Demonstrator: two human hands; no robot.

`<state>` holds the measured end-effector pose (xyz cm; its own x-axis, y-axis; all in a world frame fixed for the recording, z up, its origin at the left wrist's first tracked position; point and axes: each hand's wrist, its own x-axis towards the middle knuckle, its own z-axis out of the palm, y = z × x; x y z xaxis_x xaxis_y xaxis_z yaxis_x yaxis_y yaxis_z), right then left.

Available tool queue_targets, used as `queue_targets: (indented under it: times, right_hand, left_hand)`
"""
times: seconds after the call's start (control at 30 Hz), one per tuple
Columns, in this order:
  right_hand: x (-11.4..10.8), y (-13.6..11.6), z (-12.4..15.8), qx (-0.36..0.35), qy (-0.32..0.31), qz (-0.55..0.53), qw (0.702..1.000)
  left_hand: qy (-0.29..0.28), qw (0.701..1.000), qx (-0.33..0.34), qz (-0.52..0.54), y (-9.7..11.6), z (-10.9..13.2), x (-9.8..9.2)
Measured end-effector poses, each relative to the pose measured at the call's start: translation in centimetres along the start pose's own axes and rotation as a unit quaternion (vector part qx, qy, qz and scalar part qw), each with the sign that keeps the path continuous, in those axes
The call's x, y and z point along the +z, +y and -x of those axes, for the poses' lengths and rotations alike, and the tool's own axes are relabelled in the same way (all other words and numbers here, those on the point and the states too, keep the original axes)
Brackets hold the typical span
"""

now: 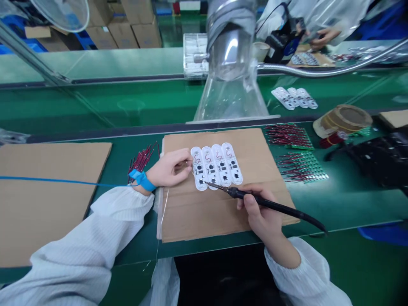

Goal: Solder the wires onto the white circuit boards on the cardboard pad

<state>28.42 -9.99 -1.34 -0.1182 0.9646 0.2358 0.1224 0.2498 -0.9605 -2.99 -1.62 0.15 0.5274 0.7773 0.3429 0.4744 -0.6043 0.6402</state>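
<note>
A panel of several white rounded circuit boards (219, 166) lies side by side on a brown cardboard sheet (197, 216). My right hand (263, 212) grips a soldering iron (245, 196) by its black handle. The iron's tip points left, over the lower part of the boards, and contact cannot be made out. At the panel's left edge rests my left hand (174, 168), thumb and fingers curled together; what is between them is too small to tell. A blue wrist strap (142, 180) with a blue cord circles that wrist.
Dark red wires (142, 159) lie left of the cardboard. Green boards with red wires (301, 166) lie to the right, near a round tan container (342, 119). A clear fume hood (231, 100) stands behind. Across the bench, a person's hand (324, 37) works above more boards.
</note>
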Motion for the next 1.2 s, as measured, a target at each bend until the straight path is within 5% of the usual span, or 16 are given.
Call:
queue_targets:
  times: [0.13,0.3,0.4,0.47,0.6,0.73,0.83,1.0,1.2]
  right_hand:
    - [-4.8,-0.5,-2.9,0.0,0.116,0.034,0.993]
    - [-17.0,0.1,-9.0,-0.108,0.369,0.11,0.916]
    - [-22.3,1.2,-11.6,-0.063,0.379,0.174,0.907]
    - [-23.6,1.7,-12.3,-0.046,0.374,0.185,0.908]
    - [-21.1,1.5,-9.8,-0.076,0.357,0.169,0.916]
    - [-15.9,1.9,-3.7,-0.117,0.156,0.205,0.959]
    - [-13.3,3.5,0.4,-0.165,0.051,0.301,0.938]
    - [-11.2,5.6,2.7,-0.145,0.027,0.375,0.915]
    - [-11.0,4.9,1.3,-0.148,0.018,0.343,0.927]
  left_hand:
    - [0.036,0.996,-0.063,-0.043,0.1,0.2,0.3]
    - [0.047,0.992,-0.11,-0.035,-0.6,0.5,0.8]
    - [0.045,0.991,-0.12,-0.029,-1.0,0.5,1.1]
    - [0.055,0.989,-0.13,-0.039,-1.3,0.3,1.3]
    - [0.12,0.971,-0.195,-0.072,-1.4,0.0,1.4]
    - [0.171,0.939,-0.283,-0.091,0.7,2.5,0.9]
    - [0.162,0.926,-0.314,-0.133,3.1,6.2,0.7]
    - [0.185,0.879,-0.404,-0.173,5.6,9.4,2.2]
    - [0.221,0.846,-0.466,-0.138,5.2,6.4,3.9]
